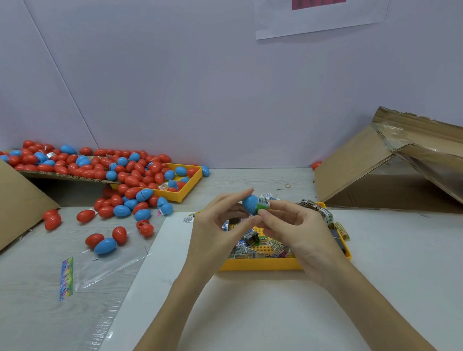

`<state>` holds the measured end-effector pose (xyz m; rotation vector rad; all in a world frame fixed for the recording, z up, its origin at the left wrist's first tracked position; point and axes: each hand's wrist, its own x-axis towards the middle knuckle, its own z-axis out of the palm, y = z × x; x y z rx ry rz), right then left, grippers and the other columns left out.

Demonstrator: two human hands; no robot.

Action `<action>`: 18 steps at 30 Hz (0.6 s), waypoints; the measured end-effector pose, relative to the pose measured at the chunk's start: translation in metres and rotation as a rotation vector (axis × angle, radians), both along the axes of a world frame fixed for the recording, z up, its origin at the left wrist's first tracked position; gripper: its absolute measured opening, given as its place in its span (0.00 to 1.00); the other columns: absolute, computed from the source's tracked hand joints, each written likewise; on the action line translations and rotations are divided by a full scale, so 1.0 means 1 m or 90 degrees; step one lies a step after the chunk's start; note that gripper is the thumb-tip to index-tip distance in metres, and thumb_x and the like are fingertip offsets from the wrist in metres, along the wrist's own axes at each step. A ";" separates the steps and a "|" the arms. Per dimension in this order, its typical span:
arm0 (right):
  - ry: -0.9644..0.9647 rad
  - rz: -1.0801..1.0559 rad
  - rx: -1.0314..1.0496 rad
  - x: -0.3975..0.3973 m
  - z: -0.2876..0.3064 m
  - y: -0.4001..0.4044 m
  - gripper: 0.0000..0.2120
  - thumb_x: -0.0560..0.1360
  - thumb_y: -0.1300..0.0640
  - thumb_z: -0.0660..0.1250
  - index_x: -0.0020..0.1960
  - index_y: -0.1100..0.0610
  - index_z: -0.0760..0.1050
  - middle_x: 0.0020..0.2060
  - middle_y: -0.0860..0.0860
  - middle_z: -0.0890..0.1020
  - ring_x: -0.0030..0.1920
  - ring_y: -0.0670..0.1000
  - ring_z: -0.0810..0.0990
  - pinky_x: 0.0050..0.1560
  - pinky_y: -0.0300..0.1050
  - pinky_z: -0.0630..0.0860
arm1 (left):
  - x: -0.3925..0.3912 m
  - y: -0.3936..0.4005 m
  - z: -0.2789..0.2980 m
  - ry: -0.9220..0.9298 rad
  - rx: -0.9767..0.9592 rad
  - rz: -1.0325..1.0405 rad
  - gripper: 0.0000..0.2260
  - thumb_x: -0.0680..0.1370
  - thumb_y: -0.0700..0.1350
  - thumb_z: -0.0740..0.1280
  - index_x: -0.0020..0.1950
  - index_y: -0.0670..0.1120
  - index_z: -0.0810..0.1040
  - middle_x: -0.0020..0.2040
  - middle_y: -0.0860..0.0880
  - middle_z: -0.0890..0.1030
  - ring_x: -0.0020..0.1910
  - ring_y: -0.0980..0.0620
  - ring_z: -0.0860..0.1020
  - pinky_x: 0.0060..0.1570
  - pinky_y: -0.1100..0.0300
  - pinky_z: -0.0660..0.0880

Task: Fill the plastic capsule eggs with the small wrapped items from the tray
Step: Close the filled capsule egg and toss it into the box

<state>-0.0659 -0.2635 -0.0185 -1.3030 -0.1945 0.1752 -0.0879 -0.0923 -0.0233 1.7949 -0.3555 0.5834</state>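
Both hands meet above the near yellow tray (261,265), which sits on a white sheet (235,325) on the desk (29,313). The left hand (215,231) pinches a blue capsule half (250,203) between thumb and fingertips, so its grip is closed round that shell; the shell is smooth, glossy, rounded at its left end and open toward the right. The right hand (297,225) has its grip closed on a small wrapped item (263,203), a green packet with a white barcode label, whose left end touches or enters the open mouth of the blue half; how far in it goes I cannot tell. Beneath the hands the tray holds a heap of more wrapped items (257,246), small printed packets in white, green and black, some spilling over its right edge. To the left, well apart, a pile of red and blue capsule eggs (101,168) covers a cardboard flap (60,175) and a second yellow tray (187,190), with loose eggs scattered on the desk. A clear plastic bag (105,263) lies near them, and an open cardboard box (388,164) stands at the right.
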 end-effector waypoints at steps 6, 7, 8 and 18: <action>0.192 0.174 0.126 0.001 0.008 -0.006 0.21 0.73 0.55 0.75 0.64 0.62 0.80 0.56 0.60 0.85 0.56 0.57 0.85 0.49 0.42 0.83 | 0.002 0.005 -0.001 -0.088 0.104 0.040 0.21 0.73 0.40 0.75 0.66 0.45 0.81 0.51 0.48 0.81 0.50 0.49 0.82 0.54 0.62 0.80; 0.193 0.179 0.124 0.001 0.009 -0.006 0.21 0.74 0.54 0.74 0.63 0.63 0.81 0.57 0.60 0.85 0.57 0.57 0.85 0.49 0.42 0.83 | 0.002 0.004 -0.001 -0.103 0.117 0.046 0.20 0.73 0.42 0.75 0.66 0.45 0.81 0.51 0.48 0.81 0.49 0.50 0.81 0.53 0.62 0.80; 0.191 0.179 0.123 0.001 0.009 -0.007 0.20 0.74 0.54 0.74 0.63 0.64 0.81 0.57 0.61 0.85 0.57 0.57 0.85 0.49 0.41 0.83 | 0.002 0.003 -0.001 -0.116 0.127 0.051 0.20 0.73 0.42 0.75 0.65 0.45 0.82 0.50 0.48 0.81 0.48 0.51 0.81 0.52 0.61 0.80; 0.315 0.231 0.185 0.001 0.013 -0.008 0.16 0.70 0.56 0.77 0.52 0.65 0.86 0.55 0.65 0.85 0.55 0.57 0.86 0.46 0.44 0.84 | 0.006 -0.001 -0.009 -0.238 0.248 0.118 0.16 0.76 0.38 0.73 0.64 0.40 0.82 0.49 0.47 0.80 0.48 0.57 0.77 0.51 0.67 0.76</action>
